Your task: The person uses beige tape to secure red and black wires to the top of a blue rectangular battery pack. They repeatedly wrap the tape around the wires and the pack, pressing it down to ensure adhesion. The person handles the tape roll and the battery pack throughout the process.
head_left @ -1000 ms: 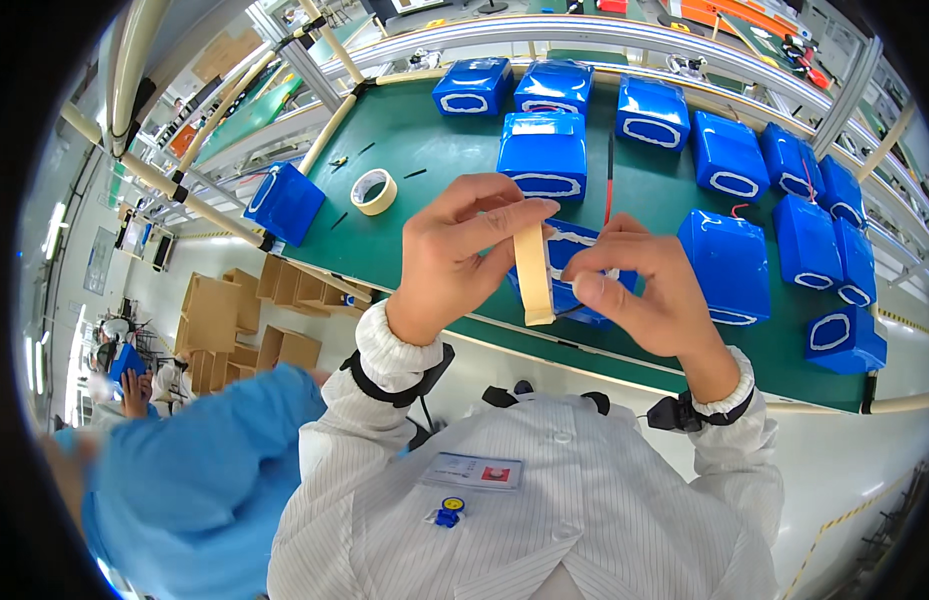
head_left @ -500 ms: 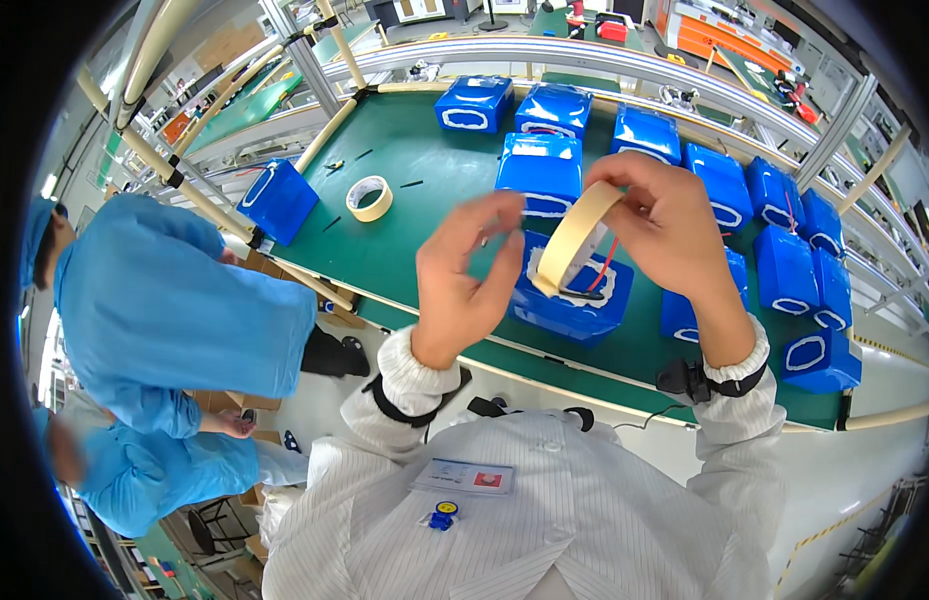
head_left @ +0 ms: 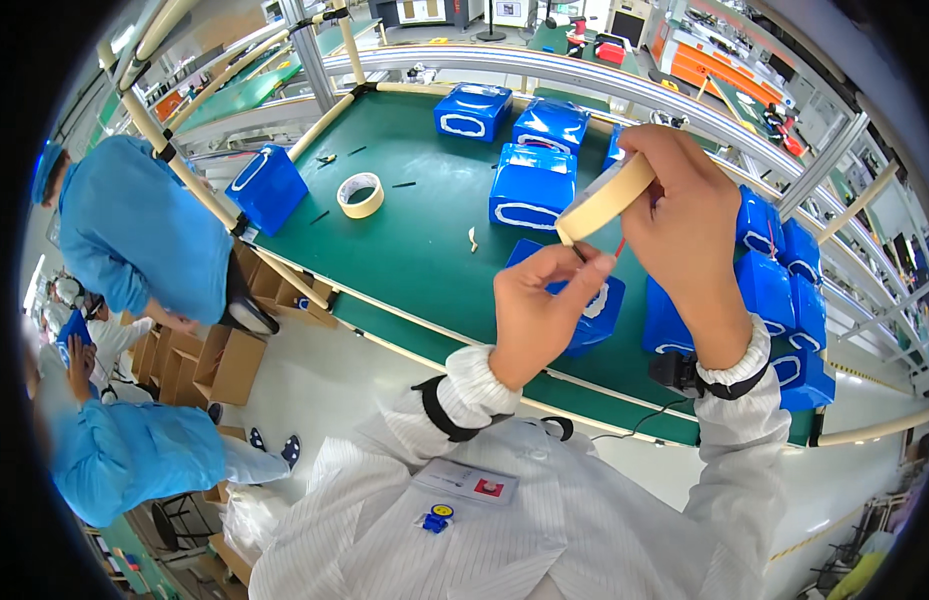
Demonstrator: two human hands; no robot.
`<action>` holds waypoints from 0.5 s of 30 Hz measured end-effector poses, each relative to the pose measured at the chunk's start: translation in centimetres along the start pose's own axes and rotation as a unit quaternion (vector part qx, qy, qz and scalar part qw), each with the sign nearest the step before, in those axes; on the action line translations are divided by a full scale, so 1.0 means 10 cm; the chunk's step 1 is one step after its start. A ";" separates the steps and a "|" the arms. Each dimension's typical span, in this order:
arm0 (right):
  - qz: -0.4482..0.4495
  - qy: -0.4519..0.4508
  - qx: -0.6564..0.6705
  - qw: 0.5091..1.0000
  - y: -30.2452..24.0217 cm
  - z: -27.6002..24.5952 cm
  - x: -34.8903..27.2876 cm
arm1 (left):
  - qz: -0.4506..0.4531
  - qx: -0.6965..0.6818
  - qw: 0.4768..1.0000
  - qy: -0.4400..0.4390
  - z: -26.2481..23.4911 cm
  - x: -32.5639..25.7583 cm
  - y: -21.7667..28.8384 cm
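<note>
Tape roll in hand: beige masking tape roll (head_left: 606, 197), raised above the desk, seen nearly edge-on, tilted up to the right.
Right hand (head_left: 684, 230): clenched round the upper right part of the roll, fingers wrapped over its rim, wrist cuffed in white with a dark band.
Left hand (head_left: 539, 310): thumb and fingertips pinched together at the lower left end of the roll, touching its edge; whether a loose tape end was caught between them, impossible to tell.
Directly beneath: blue pouch (head_left: 584, 290) with a white outlined window, lying at the near edge of the desk, partly hidden by the left hand.
Desk (head_left: 424, 230): green-topped, framed by pale tubing and a metal rail.
Other pouches: two more blue ones stacked in the middle (head_left: 534, 185), one at the far side (head_left: 472, 110), a row along the right (head_left: 784, 270), one standing at the left corner (head_left: 267, 185).
Spare roll: second beige tape roll (head_left: 360, 195) lying flat on the desk, well apart from the hands, toward the left.
Small bits: short dark strips near that spare roll, a pale scrap (head_left: 472, 238) mid-desk.
Clothing: white striped coat with a badge (head_left: 469, 483) on the chest.
Surroundings: person in blue (head_left: 144, 235) standing left of the desk, cardboard boxes (head_left: 224, 360) on the floor.
</note>
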State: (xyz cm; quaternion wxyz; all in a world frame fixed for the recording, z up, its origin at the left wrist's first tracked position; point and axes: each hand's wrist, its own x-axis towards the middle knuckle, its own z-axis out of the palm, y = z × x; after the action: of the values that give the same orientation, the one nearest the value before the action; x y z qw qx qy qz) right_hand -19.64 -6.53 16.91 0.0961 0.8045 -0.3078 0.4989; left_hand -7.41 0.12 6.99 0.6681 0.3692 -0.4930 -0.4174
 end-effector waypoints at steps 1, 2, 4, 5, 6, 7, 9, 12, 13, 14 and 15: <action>-0.002 -0.008 -0.013 1.000 -0.01 -0.02 0.00 | -0.016 -0.014 1.000 -0.006 -0.01 0.02 -0.02; -0.004 -0.016 -0.025 1.000 0.00 -0.04 0.00 | 0.010 -0.030 0.999 0.018 0.00 0.03 -0.10; 0.010 -0.048 -0.029 0.998 0.06 -0.13 0.00 | 0.026 -0.047 0.999 0.001 -0.04 0.07 -0.06; 0.025 -0.072 -0.017 0.997 0.11 -0.19 0.01 | 0.035 -0.055 0.998 -0.008 -0.08 0.10 -0.05; 0.042 -0.099 -0.006 0.994 0.15 -0.24 -0.01 | 0.043 -0.044 0.997 -0.036 -0.11 0.12 -0.09; 0.041 -0.116 0.005 0.992 0.18 -0.27 -0.02 | 0.043 -0.041 0.997 -0.040 -0.14 0.13 -0.10; 0.040 -0.151 0.025 0.987 0.21 -0.32 -0.05 | 0.044 -0.037 0.997 -0.049 -0.17 0.14 -0.10; 0.071 -0.192 0.040 0.978 0.22 -0.37 -0.11 | 0.039 -0.034 0.997 -0.056 -0.19 0.15 -0.07; 0.068 -0.205 0.041 0.976 0.20 -0.40 -0.11 | 0.029 -0.042 0.997 -0.054 -0.19 0.15 -0.04; 0.065 -0.218 0.042 0.973 0.18 -0.44 -0.10 | 0.015 -0.046 0.997 -0.054 -0.20 0.16 -0.04; 0.062 -0.228 0.045 0.970 0.17 -0.45 -0.09 | 0.006 -0.046 0.997 -0.055 -0.22 0.18 -0.04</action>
State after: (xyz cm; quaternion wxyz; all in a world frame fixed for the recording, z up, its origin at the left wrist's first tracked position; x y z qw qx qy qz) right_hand -24.30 -5.44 18.08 -0.0446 0.8798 -0.3484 0.3203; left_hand -5.10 -1.54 6.70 0.6586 0.3114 -0.5116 -0.4556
